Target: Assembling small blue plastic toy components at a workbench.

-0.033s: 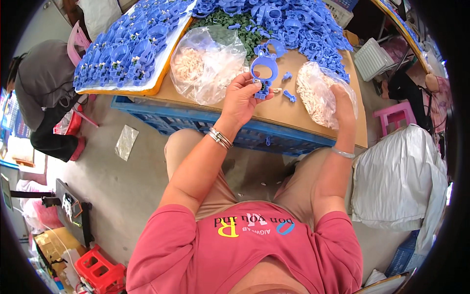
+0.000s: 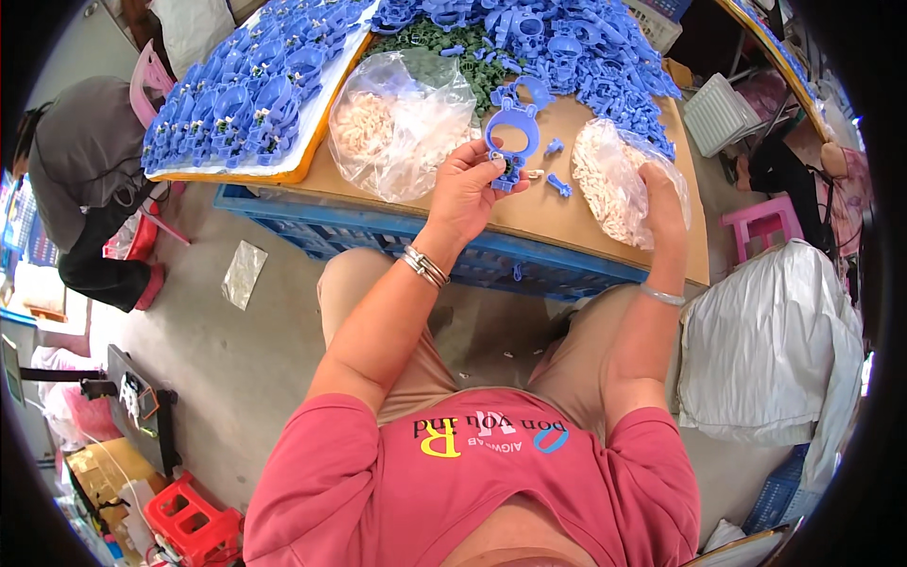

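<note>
Left hand (image 2: 465, 189) pinching a blue ring-shaped plastic frame (image 2: 511, 142), fingers closed on its lower end, lifted above the brown bench (image 2: 567, 222) near its front edge, seemingly for fitting. Right hand (image 2: 661, 200) dipped into a clear bag of pale small parts (image 2: 614, 180); finger closure hidden.

Grey concrete floor (image 2: 236, 350) — pink stool (image 2: 761, 215), red stool (image 2: 189, 524).

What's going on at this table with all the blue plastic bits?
A person sits at a brown worktable. Their left hand holds up a blue plastic frame piece, while the right hand reaches into a clear bag of small whitish parts. A second bag lies nearby, and heaps of blue pieces cover the far side.
</note>
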{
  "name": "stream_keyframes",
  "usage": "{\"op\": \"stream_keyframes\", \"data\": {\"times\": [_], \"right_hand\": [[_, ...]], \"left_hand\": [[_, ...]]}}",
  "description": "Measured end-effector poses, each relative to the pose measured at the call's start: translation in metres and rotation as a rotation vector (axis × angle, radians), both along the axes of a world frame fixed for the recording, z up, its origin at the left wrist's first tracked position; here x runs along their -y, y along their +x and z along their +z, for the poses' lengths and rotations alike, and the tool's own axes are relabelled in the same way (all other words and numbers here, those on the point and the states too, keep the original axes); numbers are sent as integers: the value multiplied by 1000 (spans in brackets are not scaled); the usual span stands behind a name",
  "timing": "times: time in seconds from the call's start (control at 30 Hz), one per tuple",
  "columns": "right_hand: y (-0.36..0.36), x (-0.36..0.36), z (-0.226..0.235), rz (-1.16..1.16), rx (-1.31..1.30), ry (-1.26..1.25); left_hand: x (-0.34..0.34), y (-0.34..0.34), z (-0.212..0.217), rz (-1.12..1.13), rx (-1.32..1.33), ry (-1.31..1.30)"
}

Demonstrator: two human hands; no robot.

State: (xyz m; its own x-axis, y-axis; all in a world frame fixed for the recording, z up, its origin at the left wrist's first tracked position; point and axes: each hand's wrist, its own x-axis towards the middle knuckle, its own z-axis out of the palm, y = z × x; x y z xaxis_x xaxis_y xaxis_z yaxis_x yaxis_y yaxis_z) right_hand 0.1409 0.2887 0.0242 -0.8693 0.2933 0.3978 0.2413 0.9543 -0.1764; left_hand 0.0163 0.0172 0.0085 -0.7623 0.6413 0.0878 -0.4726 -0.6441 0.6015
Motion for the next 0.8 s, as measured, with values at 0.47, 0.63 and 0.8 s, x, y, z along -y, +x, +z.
{"op": "stream_keyframes", "data": {"times": [0.47,0.63,0.8], "right_hand": [[11,28,47,203,-972,-1041],[2,108,63,402,-657,-1503],[-24,147,31,190,-260,-1586]], "left_hand": [[1,3,5,63,-58,-42],[0,5,6,46,-84,-26],[-1,12,13,24,-128,23]]}}
